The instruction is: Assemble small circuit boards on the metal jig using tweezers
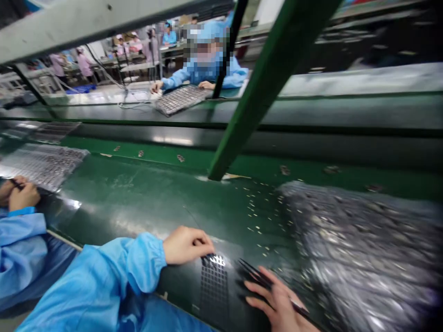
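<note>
Near the bottom centre, a dark gridded sheet (214, 286) lies on the green table, with shiny bits at its far end. My left hand (189, 244) is at that far end, thumb and fingertips pressed together; what they pinch, if anything, is too small to make out. To the right of the sheet, my right hand (277, 297) holds dark tweezers (258, 274), their tips pointing left toward the sheet. Small pale pieces (258, 228) are scattered on the table beyond my right hand.
Clear plastic trays (367, 249) with metallic parts fill the right side. A green post (249, 106) rises from the table's far part. At left, another person's hand (26, 196) is beside a tray (51, 163). Across the line, a person in blue (180, 78) handles a tray (182, 99).
</note>
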The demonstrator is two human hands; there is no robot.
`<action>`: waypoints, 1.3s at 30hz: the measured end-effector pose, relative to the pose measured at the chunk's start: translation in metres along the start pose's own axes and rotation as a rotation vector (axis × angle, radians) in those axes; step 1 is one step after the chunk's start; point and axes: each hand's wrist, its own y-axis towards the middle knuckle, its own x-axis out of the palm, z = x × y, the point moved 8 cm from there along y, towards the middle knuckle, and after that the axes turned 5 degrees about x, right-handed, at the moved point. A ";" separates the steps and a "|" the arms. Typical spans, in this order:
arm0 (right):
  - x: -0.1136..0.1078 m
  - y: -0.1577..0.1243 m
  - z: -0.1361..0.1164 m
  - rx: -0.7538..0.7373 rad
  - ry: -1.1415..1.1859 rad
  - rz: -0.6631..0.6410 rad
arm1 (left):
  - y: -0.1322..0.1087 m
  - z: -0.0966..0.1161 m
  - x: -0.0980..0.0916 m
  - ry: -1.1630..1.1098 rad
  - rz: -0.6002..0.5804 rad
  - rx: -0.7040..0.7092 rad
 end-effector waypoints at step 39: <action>0.022 -0.013 -0.029 -0.173 -0.392 0.014 | 0.004 0.019 0.029 0.063 -0.279 0.035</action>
